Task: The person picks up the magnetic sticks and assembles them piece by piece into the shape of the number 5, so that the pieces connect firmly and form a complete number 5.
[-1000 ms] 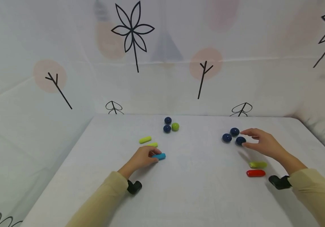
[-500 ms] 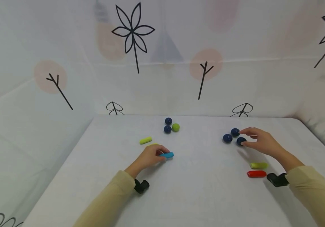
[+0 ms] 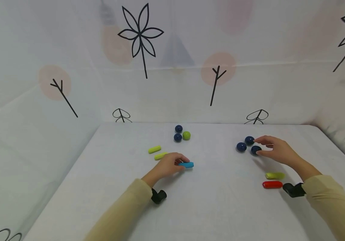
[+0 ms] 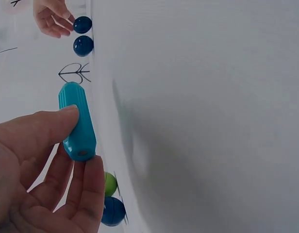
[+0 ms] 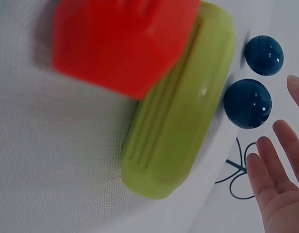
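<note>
My left hand pinches a bright blue, ridged, capsule-shaped piece between thumb and fingers, close over the white table. Behind that hand lie two yellow-green ridged pieces, the nearer partly overlapped by the fingers. At the right, my right hand hovers beside three glossy dark blue balls, thumb and fingers spread apart. Its thumb tip overlaps the nearest ball in the head view, while the right wrist view shows loose fingers with nothing between them.
Two dark blue balls and a green ball form a cluster at the back centre. Below my right hand lie a yellow-green piece and a red piece. A patterned cloth hangs behind the table.
My left hand has carried the blue piece to the right, uncovering more of the nearer yellow-green piece. The right hand has stayed almost still beside the dark blue balls.
</note>
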Tool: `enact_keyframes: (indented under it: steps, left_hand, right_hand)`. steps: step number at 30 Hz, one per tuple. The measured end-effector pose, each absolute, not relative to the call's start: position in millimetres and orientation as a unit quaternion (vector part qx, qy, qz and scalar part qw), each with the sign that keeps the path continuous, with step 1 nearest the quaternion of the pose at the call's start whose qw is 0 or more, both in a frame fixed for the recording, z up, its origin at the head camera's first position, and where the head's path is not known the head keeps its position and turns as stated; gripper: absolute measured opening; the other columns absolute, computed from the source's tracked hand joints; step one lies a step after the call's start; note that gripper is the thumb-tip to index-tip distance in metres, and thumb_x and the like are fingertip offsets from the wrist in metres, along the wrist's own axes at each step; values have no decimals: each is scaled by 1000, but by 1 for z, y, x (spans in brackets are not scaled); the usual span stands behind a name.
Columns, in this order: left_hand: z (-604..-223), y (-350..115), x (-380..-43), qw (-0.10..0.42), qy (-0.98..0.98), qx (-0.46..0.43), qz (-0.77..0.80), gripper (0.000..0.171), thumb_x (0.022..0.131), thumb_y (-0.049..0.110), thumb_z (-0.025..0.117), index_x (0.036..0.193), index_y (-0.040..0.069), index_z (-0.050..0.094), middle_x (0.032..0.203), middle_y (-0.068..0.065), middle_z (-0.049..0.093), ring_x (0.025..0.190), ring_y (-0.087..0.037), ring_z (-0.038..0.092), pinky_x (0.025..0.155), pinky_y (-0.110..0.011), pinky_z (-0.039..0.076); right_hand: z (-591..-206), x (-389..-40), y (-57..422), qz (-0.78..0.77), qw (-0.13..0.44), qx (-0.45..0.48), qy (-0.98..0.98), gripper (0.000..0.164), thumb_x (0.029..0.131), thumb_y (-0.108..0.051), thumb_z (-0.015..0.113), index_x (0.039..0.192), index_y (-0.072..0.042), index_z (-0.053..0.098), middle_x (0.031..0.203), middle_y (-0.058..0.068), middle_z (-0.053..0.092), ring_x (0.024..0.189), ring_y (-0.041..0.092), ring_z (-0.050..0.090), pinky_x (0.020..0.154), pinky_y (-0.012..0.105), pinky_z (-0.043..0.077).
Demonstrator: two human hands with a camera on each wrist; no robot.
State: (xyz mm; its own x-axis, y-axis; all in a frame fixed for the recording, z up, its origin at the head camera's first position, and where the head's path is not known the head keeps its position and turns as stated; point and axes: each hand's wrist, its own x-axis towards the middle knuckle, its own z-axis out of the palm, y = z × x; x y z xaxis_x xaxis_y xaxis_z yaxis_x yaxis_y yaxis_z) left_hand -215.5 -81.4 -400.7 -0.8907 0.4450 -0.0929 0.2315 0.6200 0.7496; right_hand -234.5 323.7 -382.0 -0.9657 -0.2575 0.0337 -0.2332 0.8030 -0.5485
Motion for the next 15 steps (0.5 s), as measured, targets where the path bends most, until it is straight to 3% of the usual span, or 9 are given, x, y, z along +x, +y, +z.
enact_keyframes:
  steps: [15]
  left_hand:
    - [-406, -49, -223, 160, 874, 235, 395, 23, 91, 1, 70, 114, 8, 72, 110, -2, 68, 102, -18, 61, 90, -27, 50]
  right_hand:
    - [-388, -238, 326, -286, 23, -136, 948, 46, 89, -9, 73, 127, 9, 56, 128, 36, 53, 117, 55, 48, 97, 66, 42]
